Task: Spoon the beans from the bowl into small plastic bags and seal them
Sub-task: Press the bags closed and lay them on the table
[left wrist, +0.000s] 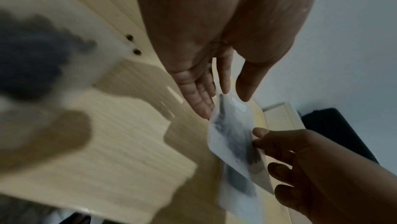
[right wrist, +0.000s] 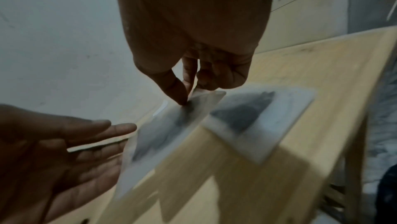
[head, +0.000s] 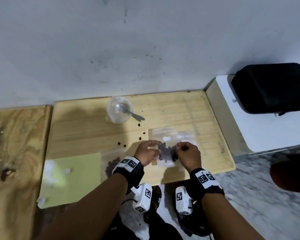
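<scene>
Pale wood forms the table (head: 189,108), and over its near middle a small clear bag (head: 164,153) of dark beans is held between two hands. One top edge of that bag is pinched by the right hand (head: 189,155) between thumb and forefinger, as the right wrist view shows, with the other fingers curled in. At the bag's other edge the left hand (head: 146,153) is seen; in both wrist views its fingers (left wrist: 201,98) are straight and slightly spread, the tips at the plastic, though the blur leaves it unclear whether the bag is actually pinched by them. At about eleven o'clock from the hands, near the far edge, a clear bowl (head: 119,110) stands with a metal spoon (head: 128,111) lying in it, the handle over the rim toward four o'clock. Loose beans (head: 140,138) are scattered on the wood between bowl and hands. More flat bags (head: 163,133) lie at twelve o'clock, just beyond the fingers. Another filled bag (head: 112,166) rests at eight o'clock, partly hidden by the left wrist, beside a pale green sheet (head: 73,177).
</scene>
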Demonstrator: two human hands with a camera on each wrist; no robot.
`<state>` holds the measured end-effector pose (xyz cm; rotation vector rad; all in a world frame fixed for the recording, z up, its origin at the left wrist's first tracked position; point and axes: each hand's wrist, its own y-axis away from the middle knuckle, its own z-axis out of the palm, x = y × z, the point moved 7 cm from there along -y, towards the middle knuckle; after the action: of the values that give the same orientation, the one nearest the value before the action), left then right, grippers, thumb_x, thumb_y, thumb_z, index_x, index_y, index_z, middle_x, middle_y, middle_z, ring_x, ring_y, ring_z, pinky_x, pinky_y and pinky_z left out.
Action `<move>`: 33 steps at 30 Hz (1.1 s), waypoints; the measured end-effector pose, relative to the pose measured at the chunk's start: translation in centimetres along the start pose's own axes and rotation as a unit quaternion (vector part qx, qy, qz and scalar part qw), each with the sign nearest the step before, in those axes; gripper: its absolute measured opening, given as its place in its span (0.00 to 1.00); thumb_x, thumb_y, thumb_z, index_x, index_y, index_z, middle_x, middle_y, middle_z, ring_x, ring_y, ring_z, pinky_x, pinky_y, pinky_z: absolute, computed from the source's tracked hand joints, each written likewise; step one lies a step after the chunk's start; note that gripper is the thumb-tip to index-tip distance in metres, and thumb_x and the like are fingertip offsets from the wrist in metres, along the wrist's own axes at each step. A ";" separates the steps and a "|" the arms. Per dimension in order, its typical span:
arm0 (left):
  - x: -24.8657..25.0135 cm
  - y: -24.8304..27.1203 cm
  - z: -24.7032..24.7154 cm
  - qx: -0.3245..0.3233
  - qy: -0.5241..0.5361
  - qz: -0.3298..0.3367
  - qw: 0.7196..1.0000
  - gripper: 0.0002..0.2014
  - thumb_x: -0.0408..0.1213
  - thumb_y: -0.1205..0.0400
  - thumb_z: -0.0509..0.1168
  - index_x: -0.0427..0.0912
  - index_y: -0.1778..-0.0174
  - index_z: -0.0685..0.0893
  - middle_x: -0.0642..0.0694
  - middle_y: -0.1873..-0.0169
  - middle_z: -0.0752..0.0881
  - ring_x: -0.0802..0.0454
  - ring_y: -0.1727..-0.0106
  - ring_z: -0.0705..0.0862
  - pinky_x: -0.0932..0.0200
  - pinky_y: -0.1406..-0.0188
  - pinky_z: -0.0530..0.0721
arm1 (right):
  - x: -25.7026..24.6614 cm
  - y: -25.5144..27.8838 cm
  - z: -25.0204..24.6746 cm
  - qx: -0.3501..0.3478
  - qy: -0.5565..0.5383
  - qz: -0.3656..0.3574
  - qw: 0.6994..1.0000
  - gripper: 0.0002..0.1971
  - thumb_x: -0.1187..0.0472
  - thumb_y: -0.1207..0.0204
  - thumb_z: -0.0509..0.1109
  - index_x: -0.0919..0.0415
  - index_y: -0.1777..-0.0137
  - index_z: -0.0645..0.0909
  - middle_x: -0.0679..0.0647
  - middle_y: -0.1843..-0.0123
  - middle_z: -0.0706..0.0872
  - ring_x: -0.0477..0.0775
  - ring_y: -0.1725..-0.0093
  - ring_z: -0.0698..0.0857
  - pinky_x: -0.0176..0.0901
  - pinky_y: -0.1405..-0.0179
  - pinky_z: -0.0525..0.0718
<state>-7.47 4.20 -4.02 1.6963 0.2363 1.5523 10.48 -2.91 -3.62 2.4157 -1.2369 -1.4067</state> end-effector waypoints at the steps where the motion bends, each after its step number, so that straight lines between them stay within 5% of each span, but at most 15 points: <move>1: -0.2 -0.3 1.7 -0.011 0.001 -0.010 1.000 0.18 0.17 0.23 0.64 0.35 0.39 0.83 0.44 0.41 0.80 0.50 0.62 0.82 0.64 0.72 0.80 | 0.9 -0.2 -1.1 0.016 0.011 0.008 1.000 0.10 0.63 0.27 0.72 0.50 0.49 0.87 0.50 0.50 0.90 0.55 0.47 0.88 0.39 0.50 0.79; 7: -1.6 -1.4 7.9 -0.086 -0.057 -0.067 0.992 0.27 0.22 0.21 0.64 0.41 0.24 0.73 0.45 0.31 0.77 0.45 0.46 0.80 0.59 0.61 0.80 | 4.4 -0.9 -4.5 0.037 0.070 0.032 0.996 0.19 0.62 0.33 0.74 0.52 0.41 0.84 0.51 0.47 0.86 0.59 0.46 0.86 0.43 0.50 0.80; 10: -2.0 -1.4 9.0 -0.104 -0.076 -0.088 0.988 0.28 0.23 0.20 0.63 0.45 0.24 0.73 0.45 0.39 0.77 0.46 0.46 0.78 0.54 0.56 0.77 | 5.4 -1.2 -4.9 0.024 0.090 0.033 0.995 0.23 0.60 0.33 0.77 0.53 0.36 0.83 0.55 0.39 0.84 0.61 0.42 0.86 0.45 0.48 0.81; 14: -1.7 -1.5 7.8 -0.072 -0.084 -0.062 0.992 0.24 0.28 0.19 0.65 0.45 0.26 0.74 0.50 0.33 0.75 0.46 0.48 0.82 0.54 0.57 0.77 | 4.8 -0.9 -4.8 0.049 0.134 -0.015 0.990 0.23 0.58 0.28 0.74 0.51 0.32 0.80 0.55 0.29 0.75 0.61 0.42 0.85 0.46 0.50 0.82; 18: -0.5 -0.7 3.4 0.023 -0.029 -0.001 0.999 0.15 0.31 0.19 0.67 0.42 0.36 0.81 0.45 0.37 0.81 0.45 0.57 0.84 0.59 0.66 0.76 | 1.4 0.5 -1.9 0.036 0.083 -0.081 0.993 0.10 0.60 0.26 0.73 0.46 0.47 0.84 0.49 0.43 0.84 0.55 0.46 0.86 0.41 0.52 0.77; 21: -0.4 1.2 -2.4 0.104 -0.007 0.040 0.994 0.10 0.31 0.19 0.67 0.43 0.43 0.83 0.46 0.51 0.85 0.49 0.66 0.84 0.63 0.74 0.74 | -1.5 2.6 3.6 -0.056 0.034 -0.128 0.990 0.16 0.65 0.28 0.73 0.38 0.60 0.79 0.42 0.53 0.86 0.49 0.48 0.86 0.37 0.50 0.78; 24: -1.6 3.4 -8.1 0.175 -0.017 0.059 0.983 0.07 0.29 0.19 0.67 0.43 0.48 0.83 0.48 0.60 0.84 0.49 0.67 0.83 0.65 0.72 0.77 | -2.6 4.9 9.1 -0.160 0.069 -0.145 0.974 0.11 0.58 0.27 0.75 0.39 0.51 0.81 0.43 0.44 0.83 0.47 0.44 0.83 0.38 0.46 0.77; 29: -5.9 6.4 -15.8 0.260 -0.164 -0.005 0.952 0.10 0.38 0.21 0.69 0.48 0.45 0.85 0.47 0.44 0.84 0.45 0.44 0.84 0.56 0.44 0.81 | -2.8 7.7 15.9 -0.242 0.176 -0.169 0.939 0.24 0.50 0.27 0.76 0.44 0.31 0.77 0.50 0.31 0.74 0.55 0.38 0.83 0.47 0.42 0.82; 33: -9.0 7.0 -17.4 0.237 -0.158 -0.045 0.957 0.13 0.37 0.22 0.70 0.43 0.42 0.84 0.43 0.41 0.82 0.43 0.38 0.82 0.60 0.50 0.74 | -2.5 9.0 18.6 -0.250 0.219 -0.162 0.929 0.28 0.50 0.27 0.75 0.48 0.26 0.75 0.54 0.26 0.70 0.60 0.36 0.83 0.48 0.41 0.83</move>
<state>-27.76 1.44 -7.60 2.2423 0.5435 1.1907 -9.76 -1.57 -8.60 2.4211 -0.3358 -0.9845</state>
